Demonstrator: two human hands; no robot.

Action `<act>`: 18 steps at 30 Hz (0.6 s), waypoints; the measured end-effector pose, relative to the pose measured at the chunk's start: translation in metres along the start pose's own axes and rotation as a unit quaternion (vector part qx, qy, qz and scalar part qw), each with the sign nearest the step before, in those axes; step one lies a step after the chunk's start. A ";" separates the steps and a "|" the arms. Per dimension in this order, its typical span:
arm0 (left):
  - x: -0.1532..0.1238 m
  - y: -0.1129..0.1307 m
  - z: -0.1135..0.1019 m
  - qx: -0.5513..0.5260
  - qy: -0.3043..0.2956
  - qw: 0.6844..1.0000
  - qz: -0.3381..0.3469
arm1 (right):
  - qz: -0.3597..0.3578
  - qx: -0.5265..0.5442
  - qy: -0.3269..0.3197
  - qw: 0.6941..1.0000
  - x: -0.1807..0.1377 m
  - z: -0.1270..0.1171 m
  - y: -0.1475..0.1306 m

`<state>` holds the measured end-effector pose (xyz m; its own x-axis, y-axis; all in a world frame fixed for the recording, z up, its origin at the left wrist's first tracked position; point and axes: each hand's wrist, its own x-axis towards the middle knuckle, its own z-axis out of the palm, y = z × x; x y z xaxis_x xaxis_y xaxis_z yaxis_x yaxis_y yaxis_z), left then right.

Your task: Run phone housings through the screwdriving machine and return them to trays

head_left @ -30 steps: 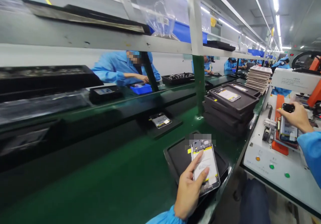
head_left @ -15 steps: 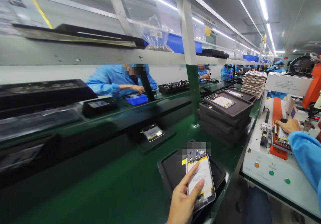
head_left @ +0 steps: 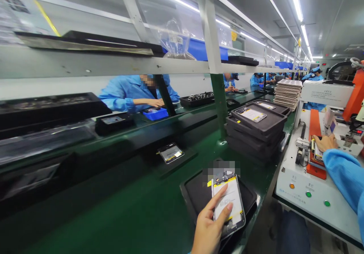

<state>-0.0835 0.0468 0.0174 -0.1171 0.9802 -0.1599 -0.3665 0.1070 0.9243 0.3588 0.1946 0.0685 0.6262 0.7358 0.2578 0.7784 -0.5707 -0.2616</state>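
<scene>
My left hand point(head_left: 212, 220) is closed around an opened smartphone point(head_left: 228, 201), its white battery and yellow strips facing up. Two of the fingers lie across the battery. Beneath that phone is a black tray point(head_left: 193, 199) on the green bench. Off to the right, my right hand point(head_left: 325, 143) grips a second opened smartphone point(head_left: 318, 154) at the orange fixture point(head_left: 316, 170) of a white bench machine point(head_left: 287, 182). My fingers and blue sleeve hide much of that second phone.
Stacked black trays point(head_left: 256, 132) with opened phones on top stand beyond my left hand. Another phone point(head_left: 171, 153) lies on a dark tray on the green line. A green post point(head_left: 218, 106) holds up the shelf. Co-workers in blue sit across the line.
My right hand has shifted slightly at the fixture, and less of the phone under it shows. The phone on the line has slid a little left. My left hand keeps its hold.
</scene>
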 end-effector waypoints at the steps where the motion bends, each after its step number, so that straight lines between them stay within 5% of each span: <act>1: 0.000 0.000 0.001 -0.001 0.002 1.000 0.001 | -0.011 0.000 -0.005 1.000 -0.001 -0.001 0.000; 7: 0.000 0.002 0.002 0.003 0.010 1.000 0.002 | -0.092 -0.008 -0.040 0.995 -0.013 -0.018 0.005; 11: -0.002 0.005 0.003 -0.002 0.014 1.000 -0.012 | -0.238 -0.002 -0.064 0.969 -0.042 -0.023 0.031; 14: -0.004 0.007 0.006 -0.009 0.016 1.000 -0.015 | -0.272 -0.008 -0.099 0.957 -0.072 -0.024 0.054; 18: -0.009 0.010 0.012 -0.025 0.026 0.999 -0.020 | -0.254 0.089 0.039 0.962 -0.119 -0.034 0.068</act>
<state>-0.0752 0.0414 0.0323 -0.1496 0.9650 -0.2156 -0.4182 0.1358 0.8982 0.3390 0.0553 0.0519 0.1739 0.8697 0.4620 0.9693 -0.0683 -0.2363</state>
